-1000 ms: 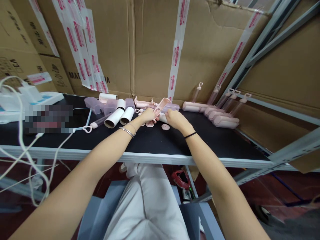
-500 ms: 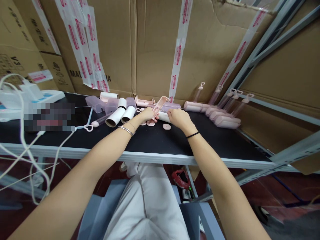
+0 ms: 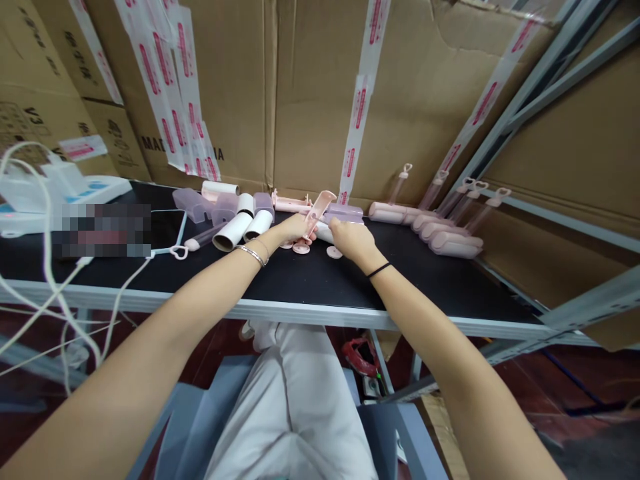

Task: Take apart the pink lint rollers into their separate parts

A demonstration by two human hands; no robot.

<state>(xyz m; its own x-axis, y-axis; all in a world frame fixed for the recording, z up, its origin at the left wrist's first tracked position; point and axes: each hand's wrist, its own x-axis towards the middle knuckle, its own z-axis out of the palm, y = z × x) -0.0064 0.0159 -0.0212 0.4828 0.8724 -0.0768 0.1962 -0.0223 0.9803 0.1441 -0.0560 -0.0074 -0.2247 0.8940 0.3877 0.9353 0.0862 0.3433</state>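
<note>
My left hand (image 3: 296,229) is closed around a pale pink plastic holder (image 3: 319,210), a curved piece that tilts up to the right. Just right of it, my right hand (image 3: 353,240) has its fingers pinched together beside a white roll (image 3: 325,231). Whatever those fingers hold is hidden. Small pink discs lie below the hands, one disc (image 3: 301,248) under the left and another disc (image 3: 334,252) by the right. Behind my right hand rests a translucent purple cover (image 3: 344,212). A second pink holder (image 3: 291,202) lies behind my left hand.
Left of the hands are white cardboard tubes (image 3: 233,232), purple covers (image 3: 189,203) and a handle with a heart-shaped loop (image 3: 179,252). Several pink rollers (image 3: 455,244) with upright handles stand right. White cables (image 3: 47,267) and a power strip (image 3: 107,190) occupy the left end.
My right hand has shifted slightly left and down, now partly over the disc beside it. The pink holder in my left hand has turned a little.
</note>
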